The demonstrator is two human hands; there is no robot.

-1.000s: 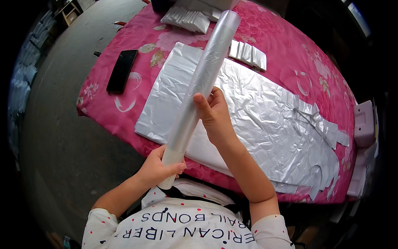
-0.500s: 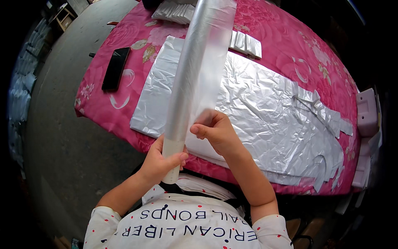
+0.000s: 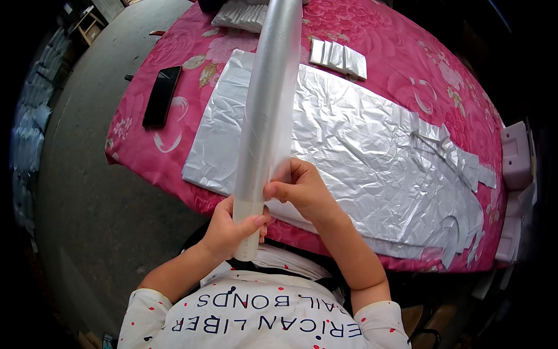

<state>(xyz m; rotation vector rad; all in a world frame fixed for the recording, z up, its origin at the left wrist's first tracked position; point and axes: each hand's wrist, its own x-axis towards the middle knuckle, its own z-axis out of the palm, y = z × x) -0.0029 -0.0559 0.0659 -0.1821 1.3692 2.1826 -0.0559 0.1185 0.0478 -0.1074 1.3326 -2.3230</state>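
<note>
A long roll of clear plastic film [image 3: 261,110] rises from near my body, tilted over the table. My left hand [image 3: 237,225] is wrapped round the pale bare core at its lower end. Higher up on the right side, my right hand [image 3: 297,189] pinches the film's loose edge between thumb and bent fingers. Below the roll lies a broad stack of crinkled silvery plastic sheets [image 3: 354,151], flat on the table, with cut strips at its right end. The roll's far end runs out of the top of the picture.
A pink floral cloth covers the table [image 3: 401,64]. A black phone [image 3: 163,96] lies near its left edge. Folded silvery packets [image 3: 339,59] sit beyond the sheets, with more folded packets [image 3: 239,16] farther back. Pink plastic containers [image 3: 515,154] stand past the right edge.
The loose flap of film, spread wide to the right before, is now narrower and closer to the roll. My right hand has come slightly nearer the roll, uncovering more of the packets behind.
</note>
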